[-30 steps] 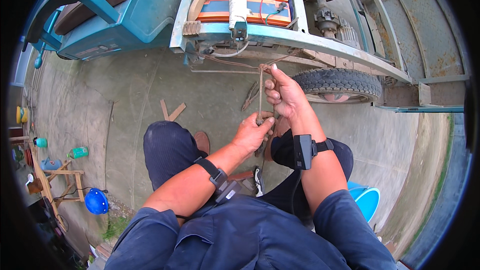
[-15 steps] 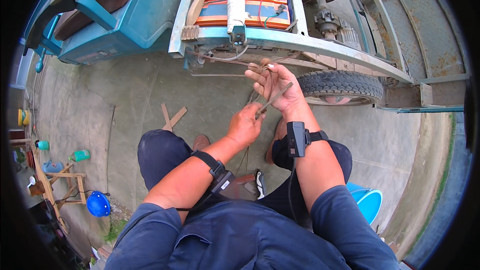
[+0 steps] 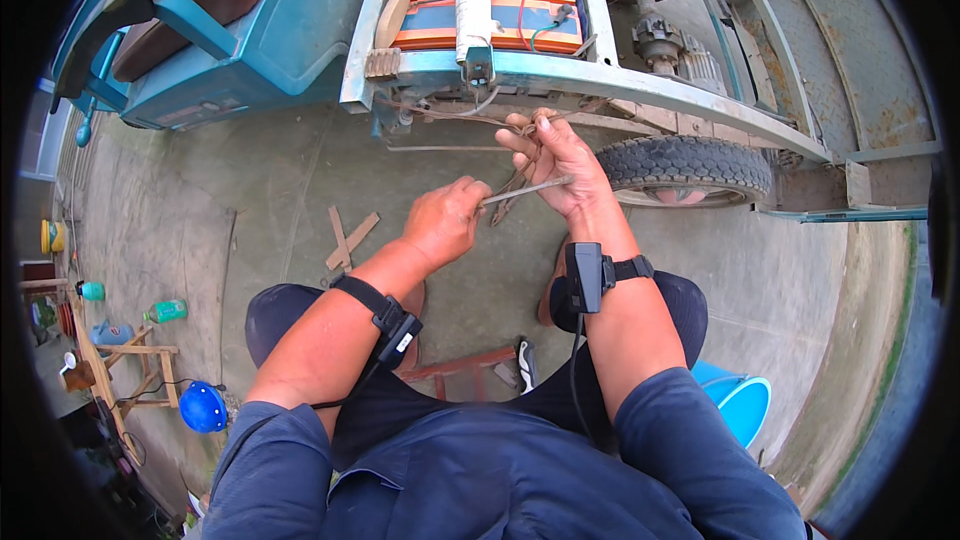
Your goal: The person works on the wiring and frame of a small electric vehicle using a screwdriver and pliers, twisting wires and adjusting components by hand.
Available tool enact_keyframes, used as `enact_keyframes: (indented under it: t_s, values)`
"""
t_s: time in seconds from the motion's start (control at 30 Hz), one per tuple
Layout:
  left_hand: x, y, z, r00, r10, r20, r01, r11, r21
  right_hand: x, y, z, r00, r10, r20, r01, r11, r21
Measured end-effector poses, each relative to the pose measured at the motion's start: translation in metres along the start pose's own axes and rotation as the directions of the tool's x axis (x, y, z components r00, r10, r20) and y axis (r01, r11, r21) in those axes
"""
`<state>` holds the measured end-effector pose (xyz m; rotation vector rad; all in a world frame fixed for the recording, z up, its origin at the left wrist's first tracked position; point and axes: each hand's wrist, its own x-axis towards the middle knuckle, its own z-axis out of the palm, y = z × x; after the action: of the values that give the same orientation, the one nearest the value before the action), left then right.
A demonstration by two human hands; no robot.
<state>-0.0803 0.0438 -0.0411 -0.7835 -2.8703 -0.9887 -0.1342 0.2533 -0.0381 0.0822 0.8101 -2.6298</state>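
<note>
My left hand (image 3: pixel 445 224) is closed round one end of a thin greyish rod (image 3: pixel 525 191); its kind I cannot make out. The rod's far tip reaches the palm of my right hand (image 3: pixel 572 172). Between the thumb and fingers of that right hand is a bunch of thin brown wire (image 3: pixel 522 130). One wire strand (image 3: pixel 440 115) runs left from there beneath the pale blue frame rail (image 3: pixel 560 68) of a vehicle. Loose strands hang below my right fingers, partly behind the rod.
Orange-and-blue batteries (image 3: pixel 540 16) sit inside the frame. A tyre (image 3: pixel 685 172) stands right of my right hand. Crossed wood strips (image 3: pixel 348 238) lie on the concrete. A blue bucket (image 3: pixel 735 402) is beside my right knee; a blue helmet (image 3: pixel 203 407) lies far left.
My left hand has moved left and slightly up with the rod, which now lies flatter across the view. My right hand keeps its grip on the wire, nearly in place.
</note>
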Motion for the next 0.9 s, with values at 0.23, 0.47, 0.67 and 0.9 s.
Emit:
enact_keyframes:
  t_s: [0.23,0.47,0.67,0.9]
  values:
    - [0.021,-0.025,-0.05,0.988,0.156,0.005,-0.152,0.956,0.25,-0.001,0.003,0.003,0.999,-0.033,-0.04,0.032,0.999,-0.019]
    - [0.058,-0.013,-0.126,0.925,0.287,0.249,-0.38,0.73,0.568,-0.004,0.012,-0.003,0.993,-0.094,-0.073,0.087,0.992,-0.09]
    - [0.043,-0.002,-0.119,0.946,0.088,0.311,-0.254,0.8,0.544,-0.003,0.011,-0.003,0.994,-0.057,-0.089,0.042,0.986,-0.161]
    - [-0.012,0.047,-0.116,0.981,-0.191,0.023,0.188,0.977,0.102,-0.005,0.005,-0.006,0.992,-0.016,-0.128,-0.003,0.989,-0.147]
